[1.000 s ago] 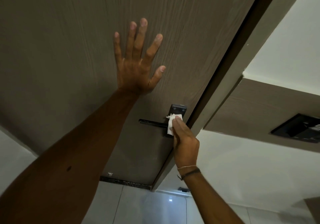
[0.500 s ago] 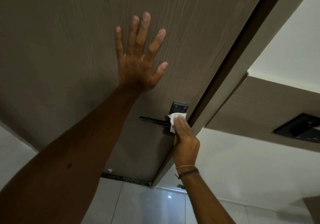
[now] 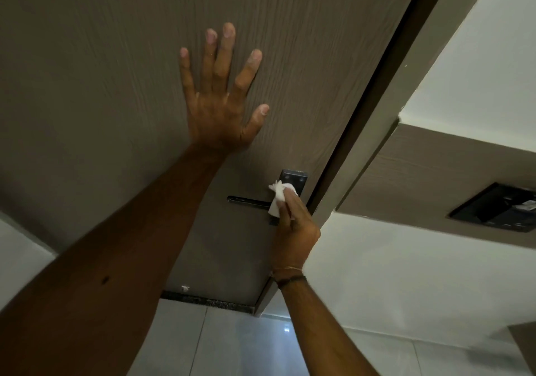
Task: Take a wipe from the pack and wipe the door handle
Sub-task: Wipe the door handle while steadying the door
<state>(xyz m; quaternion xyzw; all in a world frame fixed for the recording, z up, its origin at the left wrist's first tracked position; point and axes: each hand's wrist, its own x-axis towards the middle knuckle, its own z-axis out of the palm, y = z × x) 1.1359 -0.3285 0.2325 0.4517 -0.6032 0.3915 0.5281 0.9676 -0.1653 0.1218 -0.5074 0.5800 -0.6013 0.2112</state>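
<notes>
Left hand [image 3: 220, 105]: I see it flat on the door [image 3: 87, 85], palm down, fingers spread wide and pointing up the panel, thumb out toward the latch side. It holds nothing. The forearm runs back to the lower left corner of the view.

Right hand [image 3: 294, 227]: below and to the right of the left hand, near the door's edge. Fingers are extended and pressed together over a white wipe [image 3: 280, 198], pinning it against the handle [image 3: 249, 201] where the lever meets the backplate [image 3: 293, 179]. The wipe is crumpled, with a bunched corner sticking up past the fingertips toward the plate's upper end. I cannot tell how the thumb sits; it is hidden behind the hand. A thin bracelet [image 3: 288, 277] circles the right wrist.

Handle: dark, the lever reaching out from under the wipe toward the left arm, its free end bare. The plate's top, with two screw heads, shows just above the wipe.

Beyond the right hand: the door frame [image 3: 385, 131] runs diagonally, then a white wall [image 3: 406, 274]. Further right, a brown panel [image 3: 435, 178] holds a dark recessed fitting [image 3: 499, 210]; I cannot tell what it is.

Below both wrists: a dark speckled threshold strip [image 3: 208, 301] at the door's foot, then pale glossy floor tiles [image 3: 237, 343]. I see no wipe pack in view
</notes>
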